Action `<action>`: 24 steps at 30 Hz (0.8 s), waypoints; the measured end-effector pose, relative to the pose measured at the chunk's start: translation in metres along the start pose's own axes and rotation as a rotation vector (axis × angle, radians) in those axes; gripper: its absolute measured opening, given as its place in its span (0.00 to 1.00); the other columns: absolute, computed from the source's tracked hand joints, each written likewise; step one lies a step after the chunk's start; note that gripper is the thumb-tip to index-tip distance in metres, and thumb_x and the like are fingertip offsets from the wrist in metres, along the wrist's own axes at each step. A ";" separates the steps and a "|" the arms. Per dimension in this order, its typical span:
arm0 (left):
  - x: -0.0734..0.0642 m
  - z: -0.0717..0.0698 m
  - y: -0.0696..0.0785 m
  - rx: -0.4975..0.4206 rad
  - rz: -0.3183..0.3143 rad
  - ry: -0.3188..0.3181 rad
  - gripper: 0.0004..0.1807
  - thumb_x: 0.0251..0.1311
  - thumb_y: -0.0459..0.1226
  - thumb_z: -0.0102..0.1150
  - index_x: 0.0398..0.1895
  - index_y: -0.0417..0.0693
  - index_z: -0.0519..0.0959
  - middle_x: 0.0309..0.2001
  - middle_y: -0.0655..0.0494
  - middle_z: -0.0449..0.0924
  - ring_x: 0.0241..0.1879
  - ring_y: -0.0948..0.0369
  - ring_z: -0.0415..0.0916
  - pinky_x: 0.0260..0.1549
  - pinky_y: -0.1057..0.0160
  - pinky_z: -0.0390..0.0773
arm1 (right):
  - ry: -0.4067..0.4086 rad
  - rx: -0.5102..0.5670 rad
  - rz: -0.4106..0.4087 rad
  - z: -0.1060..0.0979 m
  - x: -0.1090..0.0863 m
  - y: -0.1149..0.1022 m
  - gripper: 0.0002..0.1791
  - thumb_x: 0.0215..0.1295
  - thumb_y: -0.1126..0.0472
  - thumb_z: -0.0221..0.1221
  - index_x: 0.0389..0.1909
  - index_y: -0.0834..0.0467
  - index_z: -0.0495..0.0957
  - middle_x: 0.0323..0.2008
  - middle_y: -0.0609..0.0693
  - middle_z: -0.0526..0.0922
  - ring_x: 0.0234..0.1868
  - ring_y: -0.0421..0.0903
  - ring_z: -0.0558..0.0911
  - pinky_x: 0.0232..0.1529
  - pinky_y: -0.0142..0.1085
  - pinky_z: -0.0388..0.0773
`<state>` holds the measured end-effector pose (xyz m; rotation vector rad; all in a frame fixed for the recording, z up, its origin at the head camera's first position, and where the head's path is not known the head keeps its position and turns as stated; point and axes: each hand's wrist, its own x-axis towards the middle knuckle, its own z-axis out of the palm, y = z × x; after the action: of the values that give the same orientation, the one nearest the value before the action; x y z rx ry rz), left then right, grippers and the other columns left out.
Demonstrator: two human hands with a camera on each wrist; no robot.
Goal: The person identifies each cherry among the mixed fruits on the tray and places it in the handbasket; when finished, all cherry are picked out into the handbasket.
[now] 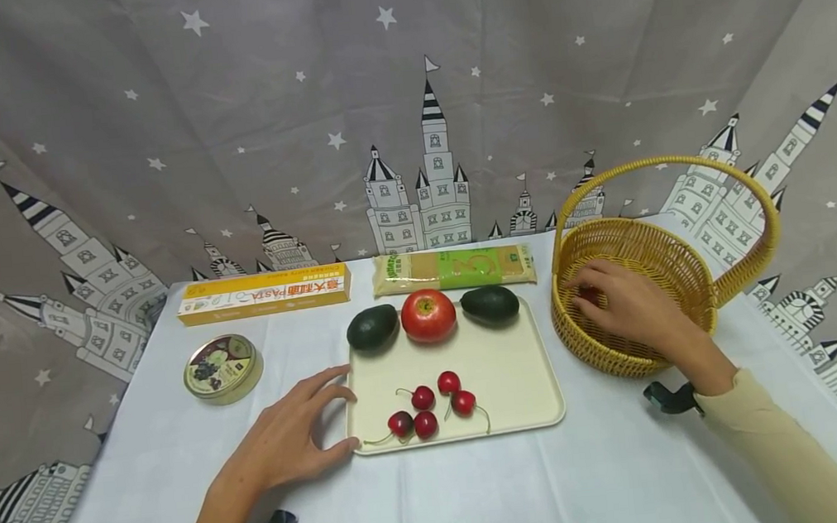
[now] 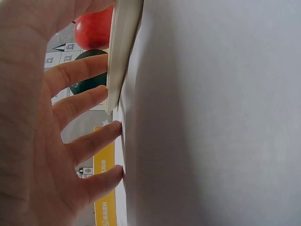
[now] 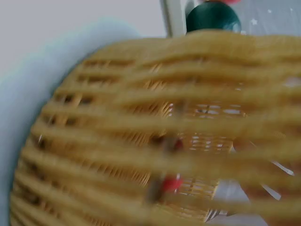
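My left hand [image 1: 284, 435] rests at the left rim of a cream tray [image 1: 503, 379], fingers spread and thumb at its near corner. In the left wrist view, two fingertips touch the tray's edge. My right hand [image 1: 627, 305] reaches inside a yellow wicker basket [image 1: 575, 339], fingers curled around a dark red cherry [image 1: 590, 295], mostly covered by them. Through the weave in the right wrist view, a bit of red shows blurred. On the tray lie several stemmed cherries [image 1: 425, 424], a red tomato [image 1: 428, 316] and two dark green avocados [image 1: 373, 329] along its far side.
Behind the tray lies a green-labelled pack of noodles [image 1: 456, 269]. A yellow pasta box [image 1: 264, 294] is at the back left, with a round tin [image 1: 222, 368] in front of it. The basket's tall handle [image 1: 761, 215] arches up at the right. A grey curtain hangs behind.
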<state>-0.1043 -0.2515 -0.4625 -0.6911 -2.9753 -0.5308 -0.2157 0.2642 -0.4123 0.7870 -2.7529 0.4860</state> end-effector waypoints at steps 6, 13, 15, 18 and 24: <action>0.001 0.000 0.000 0.005 -0.003 -0.007 0.27 0.54 0.60 0.77 0.56 0.67 0.81 0.78 0.57 0.70 0.73 0.47 0.73 0.60 0.40 0.83 | 0.064 0.019 0.021 0.000 0.001 -0.016 0.15 0.69 0.58 0.70 0.55 0.54 0.87 0.50 0.54 0.87 0.39 0.51 0.83 0.34 0.43 0.80; 0.001 0.000 0.001 0.000 -0.011 -0.016 0.26 0.55 0.60 0.76 0.56 0.68 0.81 0.78 0.57 0.70 0.73 0.47 0.73 0.61 0.39 0.82 | 0.070 0.065 -0.008 0.002 0.001 -0.036 0.16 0.69 0.56 0.71 0.56 0.52 0.85 0.50 0.52 0.86 0.37 0.49 0.83 0.33 0.43 0.82; 0.001 0.000 0.001 -0.003 -0.010 -0.015 0.26 0.55 0.60 0.76 0.56 0.68 0.81 0.78 0.57 0.70 0.73 0.47 0.73 0.61 0.39 0.83 | 0.063 0.075 -0.021 0.004 0.001 -0.042 0.17 0.69 0.56 0.71 0.57 0.53 0.85 0.50 0.52 0.86 0.37 0.49 0.84 0.36 0.44 0.84; 0.001 0.000 0.002 -0.005 -0.012 -0.018 0.26 0.56 0.60 0.75 0.56 0.68 0.81 0.78 0.57 0.70 0.73 0.46 0.73 0.61 0.39 0.83 | 0.061 0.089 -0.046 0.007 0.001 -0.049 0.18 0.68 0.57 0.72 0.57 0.53 0.85 0.48 0.52 0.85 0.38 0.49 0.85 0.35 0.44 0.85; 0.002 -0.001 0.002 0.002 -0.018 -0.027 0.27 0.55 0.60 0.76 0.56 0.68 0.81 0.79 0.57 0.70 0.73 0.47 0.73 0.61 0.40 0.83 | 0.053 0.107 -0.089 0.014 0.003 -0.062 0.18 0.67 0.55 0.73 0.57 0.52 0.85 0.47 0.51 0.86 0.38 0.48 0.87 0.31 0.38 0.82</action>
<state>-0.1049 -0.2495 -0.4609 -0.6770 -3.0091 -0.5238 -0.1860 0.2077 -0.4087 0.9031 -2.6484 0.6305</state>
